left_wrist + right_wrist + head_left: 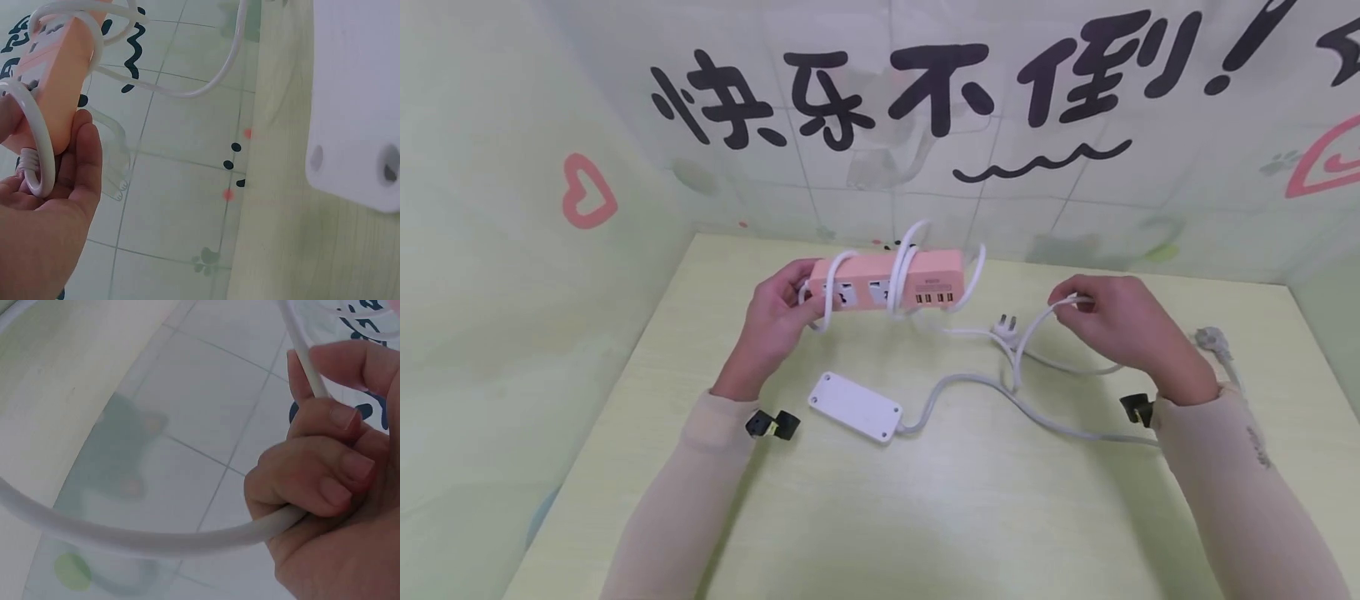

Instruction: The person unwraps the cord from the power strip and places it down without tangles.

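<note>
My left hand [775,321] grips the left end of a pink power strip [865,267], held up above the table with its sockets and USB ports facing me. A white cord loops loosely round the strip in several turns. In the left wrist view, thumb and fingers close round the strip's end [59,119], where the cord comes out. Off to the right, my right hand [1120,321] pinches a length of that cord between thumb and forefinger. In the right wrist view its other fingers curl over the cord [187,544]. A white three-pin plug [1006,330] is between the hands.
On the pale wooden table [970,517], below the pink strip, lies a white oblong block [855,407] with corner screws. Its grey cord [1060,427] runs right, under my right forearm. A grey plug [1212,340] lies at the far right. A printed curtain [850,192] hangs behind.
</note>
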A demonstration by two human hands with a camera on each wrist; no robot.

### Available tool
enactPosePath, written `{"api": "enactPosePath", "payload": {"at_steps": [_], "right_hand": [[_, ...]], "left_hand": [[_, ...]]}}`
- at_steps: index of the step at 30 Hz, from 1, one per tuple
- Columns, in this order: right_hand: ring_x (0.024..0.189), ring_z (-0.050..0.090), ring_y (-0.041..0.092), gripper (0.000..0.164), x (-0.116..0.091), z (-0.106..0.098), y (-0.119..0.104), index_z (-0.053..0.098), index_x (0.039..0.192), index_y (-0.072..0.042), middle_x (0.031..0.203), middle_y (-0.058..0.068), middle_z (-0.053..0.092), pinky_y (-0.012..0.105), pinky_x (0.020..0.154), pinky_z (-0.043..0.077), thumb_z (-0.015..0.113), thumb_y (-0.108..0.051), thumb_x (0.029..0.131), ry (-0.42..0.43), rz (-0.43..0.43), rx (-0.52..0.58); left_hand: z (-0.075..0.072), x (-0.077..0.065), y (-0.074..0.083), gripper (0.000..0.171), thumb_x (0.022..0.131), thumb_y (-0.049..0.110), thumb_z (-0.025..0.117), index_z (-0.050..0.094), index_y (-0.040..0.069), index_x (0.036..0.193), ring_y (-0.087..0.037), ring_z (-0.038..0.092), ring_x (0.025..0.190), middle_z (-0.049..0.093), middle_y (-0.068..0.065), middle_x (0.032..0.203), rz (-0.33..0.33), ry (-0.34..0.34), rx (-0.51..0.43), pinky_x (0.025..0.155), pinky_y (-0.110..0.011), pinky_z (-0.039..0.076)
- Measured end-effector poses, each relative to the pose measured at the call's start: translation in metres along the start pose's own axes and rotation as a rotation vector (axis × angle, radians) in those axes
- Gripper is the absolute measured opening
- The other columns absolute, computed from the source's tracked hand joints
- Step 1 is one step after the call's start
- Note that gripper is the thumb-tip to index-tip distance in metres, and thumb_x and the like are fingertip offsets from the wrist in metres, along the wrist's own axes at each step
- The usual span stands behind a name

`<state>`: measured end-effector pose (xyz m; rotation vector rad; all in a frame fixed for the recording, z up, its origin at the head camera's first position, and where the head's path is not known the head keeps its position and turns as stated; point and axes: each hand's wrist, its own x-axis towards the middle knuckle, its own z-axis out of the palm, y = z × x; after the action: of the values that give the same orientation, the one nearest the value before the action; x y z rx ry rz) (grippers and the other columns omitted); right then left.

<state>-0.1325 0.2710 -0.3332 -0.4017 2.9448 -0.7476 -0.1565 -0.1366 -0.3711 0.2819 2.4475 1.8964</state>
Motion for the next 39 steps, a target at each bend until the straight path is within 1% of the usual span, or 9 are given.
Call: {"api": "enactPosePath", "payload": {"at_steps": [4,9,15,18,23,28,32,35,39], "right_hand": [[0.094,0.064,0.032,0.029,0.008,0.006,0.008,0.072,0.109,-0.007,0.105,0.017,0.072,0.050,0.084,0.046,0.048,-0.017,0.096,0.046,0.074,-0.034],[0.114,0.052,0.050,0.034,0.015,0.019,0.020,0.069,0.115,-0.004,0.125,0.027,0.061,0.071,0.089,0.035,0.043,-0.015,0.097,0.131,0.118,-0.136],[0.139,0.038,0.057,0.046,0.023,0.024,0.038,0.058,0.136,0.006,0.148,0.036,0.046,0.071,0.106,0.037,0.032,-0.017,0.106,0.105,0.156,-0.076],[0.150,0.020,0.056,0.062,0.026,0.020,0.044,0.040,0.150,0.009,0.160,0.037,0.026,0.070,0.120,0.019,0.024,-0.036,0.111,0.031,0.224,0.006],[0.154,-0.005,0.054,0.084,0.023,0.017,0.043,0.016,0.160,0.005,0.166,0.035,-0.002,0.072,0.122,0.005,0.024,-0.059,0.107,0.006,0.269,0.024],[0.155,-0.002,0.053,0.081,0.017,0.016,0.027,0.024,0.157,0.008,0.165,0.036,0.008,0.073,0.121,-0.005,0.033,-0.055,0.107,0.095,0.194,-0.036],[0.157,0.017,0.044,0.067,0.014,0.013,0.006,0.039,0.153,0.002,0.165,0.025,0.029,0.066,0.126,0.010,0.041,-0.048,0.108,0.143,0.087,0.111],[0.156,0.028,0.032,0.055,0.016,0.015,-0.009,0.045,0.155,-0.017,0.165,0.006,0.039,0.061,0.125,0.022,0.041,-0.047,0.108,0.070,0.005,0.332],[0.155,0.030,0.022,0.050,0.026,0.031,-0.022,0.038,0.156,-0.035,0.163,-0.010,0.040,0.058,0.126,0.024,0.041,-0.047,0.108,-0.085,-0.051,0.530]], "left_hand": [[0.002,-0.002,0.001,0.041,0.095,-0.001,0.061,0.056,-0.001,0.137,-0.013,0.064,0.101,0.066,-0.023,0.126,0.025,-0.010,-0.025,0.081,-0.018,0.054],[0.003,-0.003,0.001,0.042,0.096,-0.002,0.061,0.056,-0.002,0.137,-0.011,0.065,0.102,0.066,-0.022,0.125,0.042,-0.002,-0.046,0.083,-0.017,0.054],[0.005,-0.005,0.002,0.042,0.094,-0.001,0.065,0.057,-0.003,0.135,-0.011,0.065,0.100,0.069,-0.007,0.116,0.035,-0.022,-0.075,0.081,-0.017,0.055],[0.006,-0.005,0.003,0.043,0.094,0.000,0.065,0.058,-0.002,0.135,-0.012,0.065,0.099,0.069,-0.008,0.118,0.043,-0.037,-0.069,0.079,-0.017,0.054],[0.006,-0.004,0.006,0.042,0.094,0.000,0.065,0.058,-0.002,0.135,-0.013,0.065,0.100,0.067,-0.020,0.123,0.070,-0.053,-0.047,0.078,-0.018,0.054],[0.007,-0.002,0.007,0.043,0.094,0.000,0.065,0.057,-0.002,0.136,-0.013,0.065,0.101,0.066,-0.021,0.124,0.071,-0.062,-0.042,0.080,-0.017,0.054],[0.007,-0.001,0.007,0.044,0.093,0.000,0.065,0.057,-0.001,0.137,-0.013,0.064,0.100,0.066,-0.020,0.123,0.075,-0.072,-0.049,0.078,-0.017,0.054],[0.008,-0.002,0.007,0.044,0.093,0.002,0.065,0.057,-0.001,0.137,-0.013,0.064,0.098,0.067,-0.018,0.121,0.070,-0.071,-0.041,0.074,-0.018,0.053],[0.011,-0.004,0.005,0.043,0.094,0.003,0.067,0.058,0.000,0.136,-0.011,0.064,0.095,0.068,-0.014,0.119,0.050,-0.077,-0.033,0.069,-0.018,0.052]]}}
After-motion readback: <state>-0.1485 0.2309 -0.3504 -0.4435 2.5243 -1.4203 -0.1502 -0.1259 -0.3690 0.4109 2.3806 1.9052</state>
